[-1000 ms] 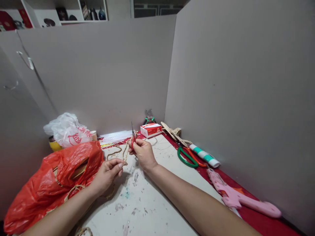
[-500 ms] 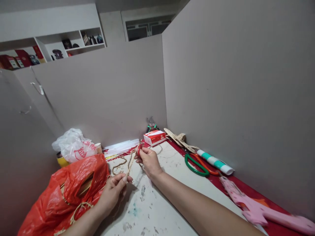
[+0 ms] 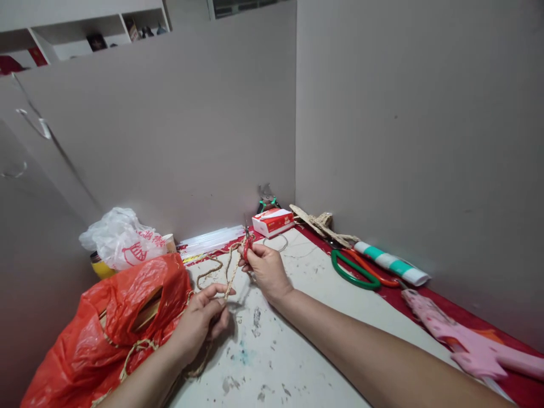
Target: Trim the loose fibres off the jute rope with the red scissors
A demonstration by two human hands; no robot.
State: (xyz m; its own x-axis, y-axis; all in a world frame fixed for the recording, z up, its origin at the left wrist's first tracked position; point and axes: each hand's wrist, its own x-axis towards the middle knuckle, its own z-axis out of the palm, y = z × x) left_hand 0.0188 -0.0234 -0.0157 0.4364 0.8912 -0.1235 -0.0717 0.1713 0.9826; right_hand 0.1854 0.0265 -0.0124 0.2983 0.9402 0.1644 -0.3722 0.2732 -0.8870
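My right hand [image 3: 267, 269] is closed around small red-handled scissors [image 3: 247, 247], whose thin points stick up toward the back wall. A thin braided straw cord [image 3: 233, 273] runs from beside those handles down to my left hand [image 3: 202, 320]. The thumb and fingers of my left hand are bent round the cord, with the index finger reaching along it. More of the cord lies in loose curves on the board behind, and a length hangs under my left hand. Whether the right fingers also pinch the cord is hard to see.
An orange-red plastic bag [image 3: 140, 277] fills the left, with a white bag [image 3: 123, 238] behind it. At the back stand a small red-and-white box [image 3: 272, 222] and pliers [image 3: 267, 198]. Along the right lie green-handled scissors [image 3: 355, 279], a striped roll [image 3: 391, 262] and a pink glue gun [image 3: 463, 334].
My left fingers have loosened and shifted on the cord, the index finger now stretched further out. The scissors stay in my right hand. The camera has tilted down and turned slightly.
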